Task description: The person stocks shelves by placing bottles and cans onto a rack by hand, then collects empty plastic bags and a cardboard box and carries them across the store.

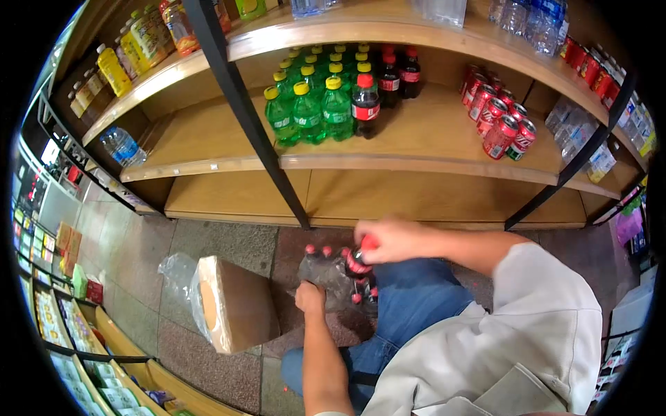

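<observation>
My right hand (pixel 394 240) is closed around the red-capped top of a cola bottle (pixel 357 263), which tilts just above the floor beside my knee. Below it is a pack of cola bottles (pixel 365 290) in clear plastic wrap (pixel 333 284); several red caps show around it. My left hand (pixel 311 297) is closed at the near left edge of that wrap, its fingers pinching the film. In front of me on the middle shelf, a row of cola bottles (pixel 365 107) stands beside several rows of green soda bottles (pixel 305 111) with yellow caps.
A cardboard box (pixel 239 305) with loose clear film (pixel 179 274) stands on the tiled floor to my left. Red cans (pixel 501 132) are grouped on the right of the middle shelf (pixel 430 149). A black upright post (pixel 253 118) crosses the shelving, and another shelf unit (pixel 132 374) is behind left.
</observation>
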A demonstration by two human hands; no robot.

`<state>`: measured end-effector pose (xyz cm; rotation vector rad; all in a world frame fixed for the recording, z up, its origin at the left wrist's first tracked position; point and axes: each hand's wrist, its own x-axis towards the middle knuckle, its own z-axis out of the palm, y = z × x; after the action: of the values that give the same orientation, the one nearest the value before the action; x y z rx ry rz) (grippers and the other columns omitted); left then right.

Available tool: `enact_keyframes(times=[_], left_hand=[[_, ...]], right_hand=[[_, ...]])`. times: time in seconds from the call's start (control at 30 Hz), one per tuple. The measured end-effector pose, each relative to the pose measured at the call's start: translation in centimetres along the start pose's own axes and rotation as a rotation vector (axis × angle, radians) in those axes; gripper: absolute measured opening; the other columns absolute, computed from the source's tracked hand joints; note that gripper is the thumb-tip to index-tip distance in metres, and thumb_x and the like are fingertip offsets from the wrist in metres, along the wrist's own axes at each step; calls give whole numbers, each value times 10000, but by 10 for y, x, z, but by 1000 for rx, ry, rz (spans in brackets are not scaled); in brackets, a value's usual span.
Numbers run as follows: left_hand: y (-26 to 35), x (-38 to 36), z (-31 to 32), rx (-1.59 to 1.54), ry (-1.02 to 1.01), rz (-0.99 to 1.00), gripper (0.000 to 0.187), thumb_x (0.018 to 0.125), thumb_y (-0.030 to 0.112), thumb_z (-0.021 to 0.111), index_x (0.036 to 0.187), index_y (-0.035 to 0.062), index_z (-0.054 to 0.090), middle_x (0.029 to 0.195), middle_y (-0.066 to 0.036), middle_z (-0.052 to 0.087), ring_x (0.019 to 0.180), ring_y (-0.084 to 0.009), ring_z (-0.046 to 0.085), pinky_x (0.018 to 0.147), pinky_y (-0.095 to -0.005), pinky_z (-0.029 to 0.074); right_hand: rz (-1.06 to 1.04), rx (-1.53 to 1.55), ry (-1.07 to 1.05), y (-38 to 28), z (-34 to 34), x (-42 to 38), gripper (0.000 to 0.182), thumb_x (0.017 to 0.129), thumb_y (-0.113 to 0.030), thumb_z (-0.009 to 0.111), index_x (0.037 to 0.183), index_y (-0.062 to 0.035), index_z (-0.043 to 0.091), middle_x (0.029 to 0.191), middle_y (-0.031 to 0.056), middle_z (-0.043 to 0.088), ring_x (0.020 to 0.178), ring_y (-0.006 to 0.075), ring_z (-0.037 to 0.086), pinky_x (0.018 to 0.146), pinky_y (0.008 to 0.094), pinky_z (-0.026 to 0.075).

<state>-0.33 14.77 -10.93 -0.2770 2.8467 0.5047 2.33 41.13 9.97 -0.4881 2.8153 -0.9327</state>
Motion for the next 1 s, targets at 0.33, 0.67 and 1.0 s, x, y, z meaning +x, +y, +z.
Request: enact_keyframes(times=[0.33,0.67,1.0], left_hand=[[3,9,89,-139,-416,437,322,827,257,635,1056,38,690,1097,-241,673,1052,-406,637,912,-471,501],[11,-3,76,-91,-507,364,819,740,603,706,1150,-100,613,1166,-323,623,1107,-424,616,952,-474,477],[30,-12,73,-560,-506,146,432,841,369,679,1174,93,662,1001,-213,705,936,-378,678,817,-445,530]], right_hand=[[50,-313,914,34,-203,32,316,873,-357,660,990,-64,638,824,159,690,783,298,675,745,381,528],[274,-465,799,86,-212,104,585,879,-562,630,1201,-74,630,842,143,691,816,301,686,734,391,534],[-221,-72,1135,32,-111,44,380,926,-236,683,1225,-25,582,1061,62,649,874,122,599,761,257,501]])
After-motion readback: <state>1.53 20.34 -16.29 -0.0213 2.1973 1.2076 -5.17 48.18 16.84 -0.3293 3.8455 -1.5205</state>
